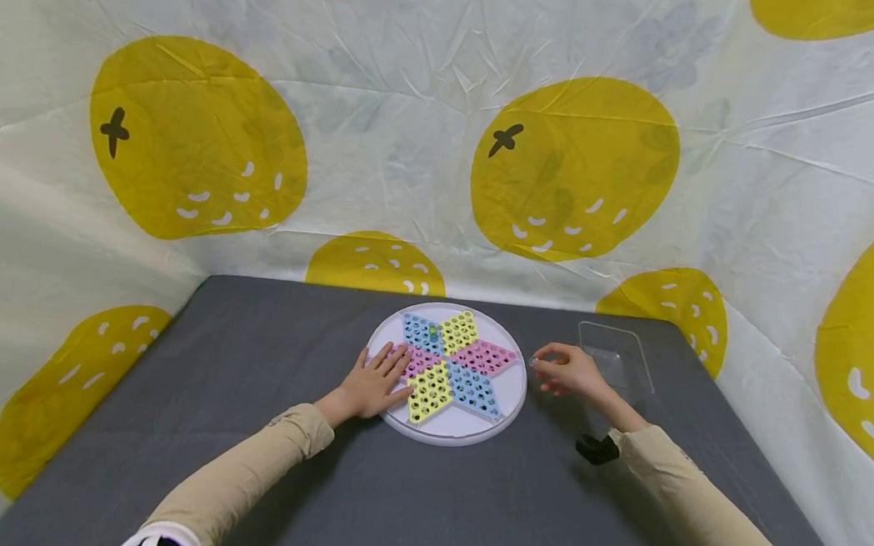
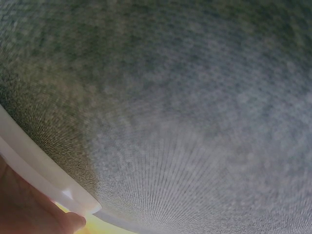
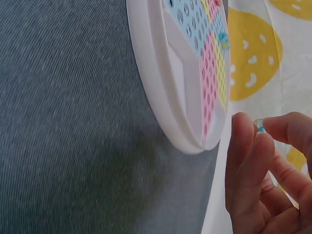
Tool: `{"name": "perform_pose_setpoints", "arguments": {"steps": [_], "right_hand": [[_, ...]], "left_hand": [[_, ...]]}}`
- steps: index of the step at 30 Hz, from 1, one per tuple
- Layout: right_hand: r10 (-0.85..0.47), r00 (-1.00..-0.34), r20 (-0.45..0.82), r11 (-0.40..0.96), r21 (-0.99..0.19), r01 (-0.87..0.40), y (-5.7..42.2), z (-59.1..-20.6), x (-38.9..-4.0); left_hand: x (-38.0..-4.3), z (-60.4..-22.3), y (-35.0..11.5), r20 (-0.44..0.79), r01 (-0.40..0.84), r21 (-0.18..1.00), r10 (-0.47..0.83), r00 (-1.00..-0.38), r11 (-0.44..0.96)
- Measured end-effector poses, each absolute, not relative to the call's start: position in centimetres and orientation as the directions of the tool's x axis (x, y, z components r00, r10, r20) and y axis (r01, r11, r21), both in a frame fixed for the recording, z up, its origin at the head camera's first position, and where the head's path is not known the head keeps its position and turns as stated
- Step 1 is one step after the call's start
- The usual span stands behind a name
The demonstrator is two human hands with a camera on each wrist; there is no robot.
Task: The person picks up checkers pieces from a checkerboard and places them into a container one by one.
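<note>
A round white Chinese checkers board point(image 1: 438, 438) lies on the dark tabletop, its star of pink, yellow and blue holed sections facing up. My left hand point(image 1: 373, 384) rests flat on the board's left side, fingers spread, covering part of the pink section. In the left wrist view only a bit of that hand point(image 2: 29, 209) shows by the rim. To the right of the board, my right hand point(image 1: 572, 371) pinches a clear marble point(image 3: 260, 125) with blue and yellow inside, between thumb and fingertips. A few greenish-blue marbles point(image 1: 434, 333) sit in the upper blue section.
Behind my right hand stands a clear plastic box point(image 1: 619, 363), open at the top. A black item point(image 1: 596, 448) is at the right cuff. Dark cloth point(image 1: 408, 505) covers the table, and a white curtain point(image 1: 391, 162) with yellow fruit prints hangs behind and along the sides.
</note>
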State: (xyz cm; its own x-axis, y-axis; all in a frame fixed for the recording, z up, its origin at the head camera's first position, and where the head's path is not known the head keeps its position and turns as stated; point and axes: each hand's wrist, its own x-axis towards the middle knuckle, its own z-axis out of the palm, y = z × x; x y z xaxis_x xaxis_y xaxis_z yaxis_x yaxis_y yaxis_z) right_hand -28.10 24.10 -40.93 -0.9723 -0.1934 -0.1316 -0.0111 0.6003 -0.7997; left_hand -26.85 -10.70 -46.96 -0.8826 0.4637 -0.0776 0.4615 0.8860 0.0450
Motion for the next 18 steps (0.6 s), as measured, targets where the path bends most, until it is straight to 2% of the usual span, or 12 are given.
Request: {"name": "perform_pose_setpoints", "arguments": {"steps": [18], "right_hand": [[-0.188,-0.974,-0.123,0.582,-0.813,-0.009,27.8,-39.6,-27.2]], "left_hand": [[-26.7,-46.9,-10.7,-0.072,0.463,0.033,0.464,-0.883,0.886]]}}
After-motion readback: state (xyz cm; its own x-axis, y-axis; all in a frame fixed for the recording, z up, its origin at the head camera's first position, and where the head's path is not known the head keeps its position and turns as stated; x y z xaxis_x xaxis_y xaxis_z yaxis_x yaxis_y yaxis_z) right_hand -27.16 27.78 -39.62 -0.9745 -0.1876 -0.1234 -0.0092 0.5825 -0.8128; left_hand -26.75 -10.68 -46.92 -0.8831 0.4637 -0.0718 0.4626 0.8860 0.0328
